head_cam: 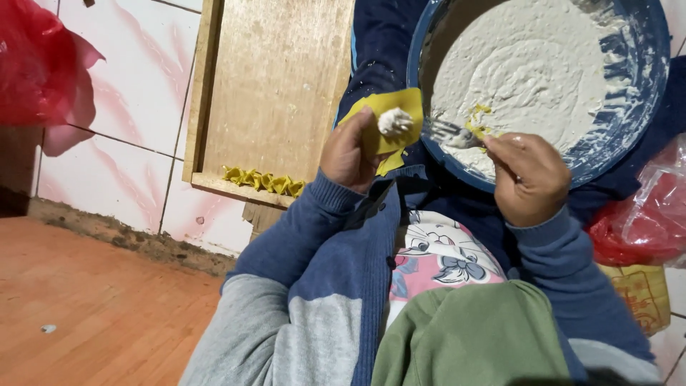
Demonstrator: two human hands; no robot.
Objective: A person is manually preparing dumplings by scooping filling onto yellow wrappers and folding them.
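Left grip (349, 154) around yellow wrapper (391, 107); right grip (527, 175) around fork (450, 134).

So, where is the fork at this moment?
In the head view the fork is right of centre, held by the right hand. Its tines lie over the white filling at the near rim of the blue bowl, beside the yellow wrapper.

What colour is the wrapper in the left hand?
Yellow. The wrapper, with white filling on it, shows best in the head view.
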